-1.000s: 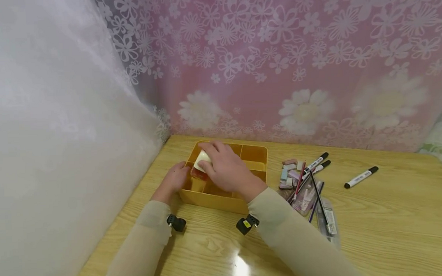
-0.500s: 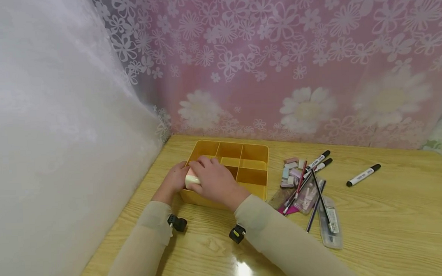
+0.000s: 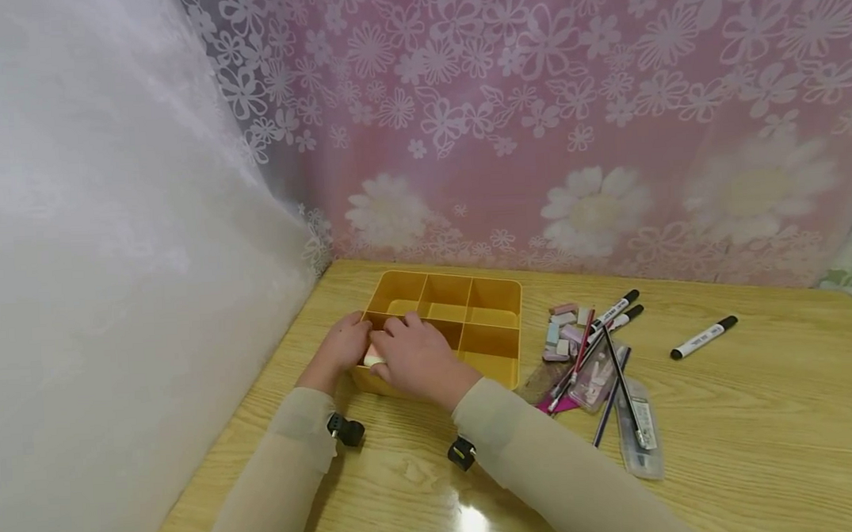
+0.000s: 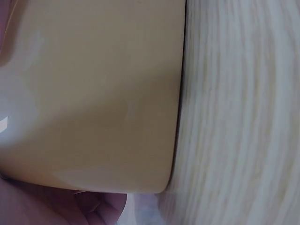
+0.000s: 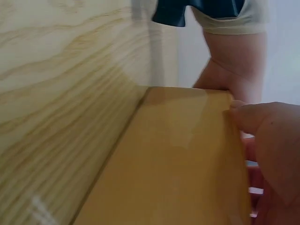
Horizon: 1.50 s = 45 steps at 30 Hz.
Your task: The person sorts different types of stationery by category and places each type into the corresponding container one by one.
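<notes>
A yellow divided organizer box (image 3: 374, 383) stands on the table, its smooth outer wall filling much of both wrist views. My left hand (image 3: 339, 347) grips the box at its left rim; bent fingers (image 4: 105, 206) show beside the wall in the left wrist view. Over the front left compartment, my right hand (image 3: 415, 354) holds a small container with a cream-white lid (image 3: 374, 357) and a pinkish-red body. Most of that container is hidden by the fingers and the box wall. The right thumb (image 5: 255, 115) lies at the box's front rim in the right wrist view.
Right of the box lies a pile of pastel erasers (image 3: 561, 335), pencils (image 3: 620, 384), markers and clear plastic cases (image 3: 640, 435). A separate black-capped marker (image 3: 704, 338) lies farther right. A white curtain (image 3: 148, 270) hangs left, a pink floral one (image 3: 465, 177) behind.
My right hand has brought the white-lidded container down and toward the front left compartment, tipping it so less of it shows. My left hand has stayed at the box's left side.
</notes>
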### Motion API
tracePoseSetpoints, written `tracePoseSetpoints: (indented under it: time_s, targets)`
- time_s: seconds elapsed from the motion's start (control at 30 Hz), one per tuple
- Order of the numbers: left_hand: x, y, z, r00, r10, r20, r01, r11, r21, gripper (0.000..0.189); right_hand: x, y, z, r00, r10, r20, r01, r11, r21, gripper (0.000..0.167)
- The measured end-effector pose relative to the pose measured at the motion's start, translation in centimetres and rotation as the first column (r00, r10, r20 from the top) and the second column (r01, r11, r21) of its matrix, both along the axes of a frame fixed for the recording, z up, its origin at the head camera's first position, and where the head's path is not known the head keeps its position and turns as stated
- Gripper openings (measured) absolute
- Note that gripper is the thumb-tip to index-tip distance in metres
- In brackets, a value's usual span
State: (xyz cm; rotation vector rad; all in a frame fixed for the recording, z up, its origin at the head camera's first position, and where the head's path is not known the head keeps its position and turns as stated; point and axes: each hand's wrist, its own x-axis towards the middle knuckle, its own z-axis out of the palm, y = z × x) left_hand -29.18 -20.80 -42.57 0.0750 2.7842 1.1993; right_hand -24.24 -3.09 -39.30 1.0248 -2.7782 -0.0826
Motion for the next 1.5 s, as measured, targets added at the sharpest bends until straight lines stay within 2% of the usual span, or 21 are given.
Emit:
tracePoseSetpoints:
  time_s: [0.33, 0.47, 0.63, 0.77, 0.87, 1.03, 1.13, 1.3, 1.5]
  targets:
    - [-0.2, 0.5, -0.4, 1.000, -0.003, -0.020, 0.003, 1.000, 0.000, 0.044, 0.2, 0.5, -0.5, 1.000, 0.002, -0.012, -0.001, 0.999, 0.033, 0.056]
    - [-0.1, 0.7, -0.7, 1.000, 0.010, -0.006, -0.010, 1.000, 0.010, 0.043, 0.3, 0.7, -0.8, 1.000, 0.004, 0.007, -0.004, 0.999, 0.039, 0.054]
    - [0.0, 1.0, -1.0, 0.999, 0.026, 0.022, -0.026, 0.999, 0.022, 0.045, 0.0, 2.4, -0.8, 0.997, 0.023, 0.076, -0.018, 0.997, -0.074, 0.037]
    - [0.2, 1.1, -1.0, 0.998, 0.044, 0.049, -0.046, 0.998, 0.048, 0.048, -0.6, 5.1, 0.1, 0.995, 0.004, 0.105, 0.015, 0.984, -0.178, 0.039]
    - [0.2, 1.2, -1.0, 0.998, 0.041, 0.047, -0.043, 0.998, 0.048, 0.049, -1.1, 7.6, 1.2, 0.994, -0.027, 0.105, 0.048, 0.978, -0.201, 0.045]
    - [0.4, 0.9, -0.7, 0.999, 0.041, 0.032, -0.042, 0.999, 0.023, 0.049, -1.9, 11.6, 2.5, 0.990, -0.075, 0.119, 0.101, 0.969, -0.228, 0.042]
    - [0.4, 0.8, -0.4, 0.998, 0.046, 0.035, -0.047, 0.998, 0.032, 0.049, -2.6, 14.1, 2.9, 0.981, -0.121, 0.151, 0.158, 0.953, -0.260, 0.042]
    - [0.1, 0.4, -0.4, 0.999, 0.035, 0.042, -0.037, 0.998, 0.052, 0.050, -3.6, 18.6, 2.6, 0.957, -0.206, 0.205, 0.262, 0.917, -0.302, 0.042]
    - [0.1, 0.6, -0.3, 0.998, 0.030, 0.050, -0.032, 0.998, 0.047, 0.051, -4.0, 23.7, 1.4, 0.917, -0.299, 0.264, 0.367, 0.892, -0.265, 0.042]
